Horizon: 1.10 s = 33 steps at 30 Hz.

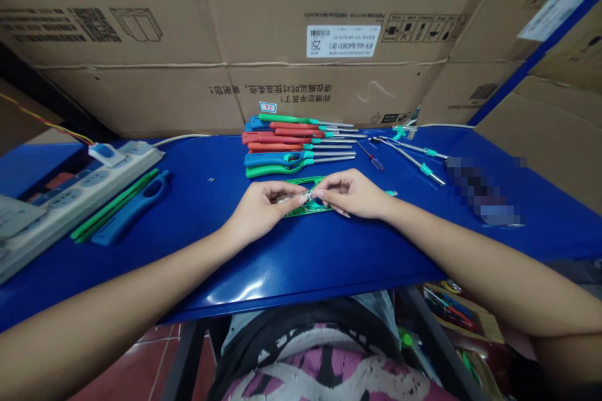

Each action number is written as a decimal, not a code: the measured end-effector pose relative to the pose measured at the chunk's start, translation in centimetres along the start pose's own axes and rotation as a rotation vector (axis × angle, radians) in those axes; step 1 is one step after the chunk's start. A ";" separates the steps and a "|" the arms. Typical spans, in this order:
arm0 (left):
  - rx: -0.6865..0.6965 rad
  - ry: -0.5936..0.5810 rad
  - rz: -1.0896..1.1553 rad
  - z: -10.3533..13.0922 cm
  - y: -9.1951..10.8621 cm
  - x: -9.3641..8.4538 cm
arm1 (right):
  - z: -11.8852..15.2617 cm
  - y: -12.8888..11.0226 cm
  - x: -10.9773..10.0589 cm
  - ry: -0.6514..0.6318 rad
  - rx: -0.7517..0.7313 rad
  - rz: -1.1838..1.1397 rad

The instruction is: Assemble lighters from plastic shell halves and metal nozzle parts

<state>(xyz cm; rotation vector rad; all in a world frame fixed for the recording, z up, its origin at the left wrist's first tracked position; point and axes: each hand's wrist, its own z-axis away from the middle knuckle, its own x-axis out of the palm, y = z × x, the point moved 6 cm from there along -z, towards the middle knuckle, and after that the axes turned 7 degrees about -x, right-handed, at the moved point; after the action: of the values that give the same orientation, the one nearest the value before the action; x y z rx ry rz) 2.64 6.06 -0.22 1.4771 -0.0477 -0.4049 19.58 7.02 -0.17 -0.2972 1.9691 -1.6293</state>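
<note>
My left hand (268,205) and my right hand (348,193) meet over a green lighter casing half (308,210) lying on the blue table. The left fingers pinch a small clear-and-metal part (285,198). My right thumb and fingertips close on the end of the same part, where a thin white wire shows. Its exact kind is too small to make out. Both hands hide much of the casing. Behind them lies a row of long-necked lighters (282,141) in red, blue and green, with metal tubes pointing right.
A screwdriver (375,161) and metal lighter tubes with teal collars (418,163) lie to the right. On the left are a white power strip (89,182) and blue and green casing halves (134,207). A cardboard box (263,31) stands behind; a parts bin (465,319) sits below right.
</note>
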 end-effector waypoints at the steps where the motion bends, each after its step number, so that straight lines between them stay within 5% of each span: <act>1: 0.001 0.008 0.001 0.0 0.0 0.0 | 0.0 0.0 0.0 0.003 0.002 0.004; 20: -0.018 0.078 -0.060 0.2 0.7 -0.3 | -0.5 0.5 -0.3 0.032 0.045 -0.137; 33: -0.001 0.099 0.100 0.3 -0.4 0.6 | -0.2 -0.3 0.0 0.087 -0.036 -0.093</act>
<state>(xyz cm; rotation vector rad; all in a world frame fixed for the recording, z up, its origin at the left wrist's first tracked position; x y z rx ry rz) 3.02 5.62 -0.68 1.4850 -0.0415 -0.2504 19.41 7.16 0.14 -0.3419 2.0795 -1.6927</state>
